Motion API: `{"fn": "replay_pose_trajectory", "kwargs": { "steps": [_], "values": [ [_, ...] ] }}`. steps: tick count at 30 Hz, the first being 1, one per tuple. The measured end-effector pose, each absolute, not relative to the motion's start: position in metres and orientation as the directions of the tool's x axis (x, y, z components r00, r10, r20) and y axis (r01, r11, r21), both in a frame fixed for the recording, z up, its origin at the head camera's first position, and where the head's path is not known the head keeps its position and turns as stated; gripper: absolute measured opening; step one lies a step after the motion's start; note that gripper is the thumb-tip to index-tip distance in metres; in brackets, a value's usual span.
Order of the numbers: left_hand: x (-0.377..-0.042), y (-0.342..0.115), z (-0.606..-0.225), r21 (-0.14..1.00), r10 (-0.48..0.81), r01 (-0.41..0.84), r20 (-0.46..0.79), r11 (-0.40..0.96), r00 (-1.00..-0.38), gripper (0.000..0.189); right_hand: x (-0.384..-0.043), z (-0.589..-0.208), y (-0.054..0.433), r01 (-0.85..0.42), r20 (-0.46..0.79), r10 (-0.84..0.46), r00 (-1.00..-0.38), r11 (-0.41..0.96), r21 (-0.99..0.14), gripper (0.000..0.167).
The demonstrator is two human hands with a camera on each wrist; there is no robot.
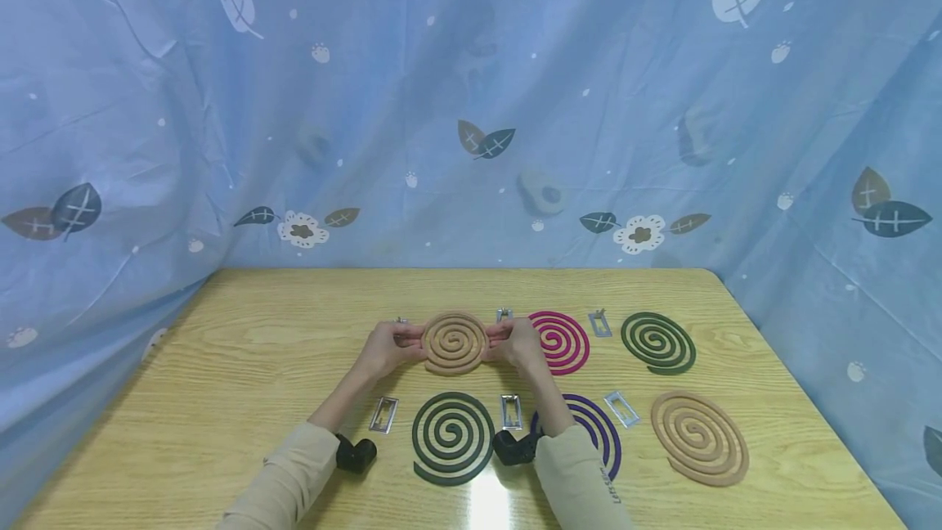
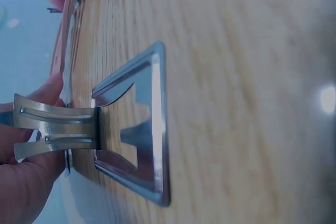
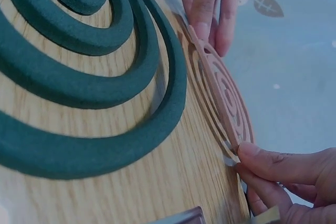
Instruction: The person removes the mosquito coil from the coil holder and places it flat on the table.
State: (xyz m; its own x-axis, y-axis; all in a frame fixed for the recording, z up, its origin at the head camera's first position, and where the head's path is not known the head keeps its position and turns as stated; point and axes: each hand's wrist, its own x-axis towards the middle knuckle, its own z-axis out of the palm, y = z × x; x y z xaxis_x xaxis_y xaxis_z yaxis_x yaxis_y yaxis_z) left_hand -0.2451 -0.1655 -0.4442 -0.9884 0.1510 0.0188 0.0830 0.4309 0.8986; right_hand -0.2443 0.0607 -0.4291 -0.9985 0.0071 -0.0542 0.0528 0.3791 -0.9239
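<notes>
Between my two hands is a tan mosquito coil (image 1: 455, 342), gripped at its opposite edges. My left hand (image 1: 386, 348) pinches the left edge, thumb on the near side. My right hand (image 1: 518, 343) pinches the right edge; in the right wrist view its thumb (image 3: 262, 156) lies on the rim. That view shows the coil tilted, close over the tabletop. Nearer to me lies a dark green coil (image 1: 419, 440), flat on the wood. Beside it, a metal coil stand (image 1: 383, 415) has its prongs bent up, large in the left wrist view.
A magenta coil (image 1: 581, 342) lies right of my right hand, and a purple coil (image 1: 615, 452) is partly hidden under my right forearm. Farther right are another green coil (image 1: 689, 350) and a tan coil (image 1: 739, 448). More metal stands (image 1: 622, 409) lie among them. A blue curtain (image 1: 471, 211) hangs behind the table.
</notes>
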Motion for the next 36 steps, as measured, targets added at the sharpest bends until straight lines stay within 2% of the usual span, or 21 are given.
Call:
{"fn": "replay_pose_trajectory", "kwargs": {
  "steps": [10,19,36],
  "values": [
    [-0.2490,-0.1663,-0.4438,0.882,0.161,0.065,-0.012,0.466,-0.987,0.033,-0.2441,-0.4256,0.0602,0.082,-0.096,-0.018,-0.995,0.380,-0.921,0.043],
    [-0.2500,-0.1660,-0.4422,0.880,0.188,0.082,-0.009,0.469,-0.982,0.035,-0.2470,-0.4251,0.0607,0.060,-0.081,-0.025,-0.996,0.468,-0.882,0.044],
    [-0.2524,-0.1664,-0.4410,0.878,0.169,0.032,-0.056,0.477,-0.984,0.035,-0.2491,-0.4236,0.0595,0.077,-0.102,-0.023,-0.995,0.503,-0.861,0.045]
  ]
}}
